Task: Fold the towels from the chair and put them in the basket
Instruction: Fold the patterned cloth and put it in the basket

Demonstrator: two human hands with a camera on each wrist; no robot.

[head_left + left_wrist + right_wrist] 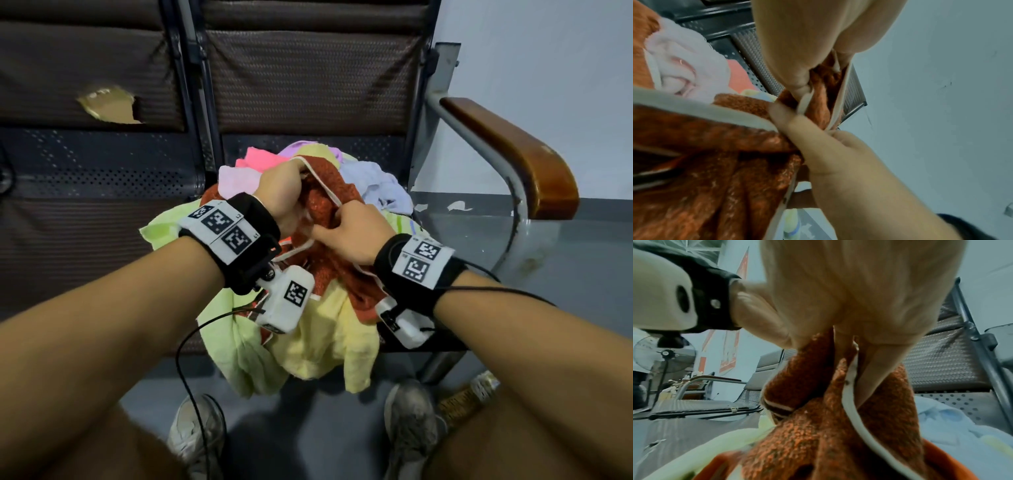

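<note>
Fingers of the left hand curled round the far upper edge of the rust towel, pale trim pinched under them, cloth bunched in the palm. Fingers of the right hand clenched on the same towel just nearer and to the right, trim running between thumb and knuckles in the left wrist view. Hands almost touching, trim stretched in a short span between the two grips. Rest of the rust towel hanging down and near from both fists, in folds over the heap.

Under and around it, on the chair seat: pile of loose towels. Yellow towel below the wrists, draped over the near seat edge. Lime towel to its left, also hanging off the edge. Pink towel just left of the left hand, brighter pink one beyond it. Lavender towel right of the hands, toward the far right of the seat.

Further out: woven brown chair back beyond the pile, wooden armrest at right, second seat at left with a torn back. Two shoes on the grey floor nearest. Basket not seen in any view.
</note>
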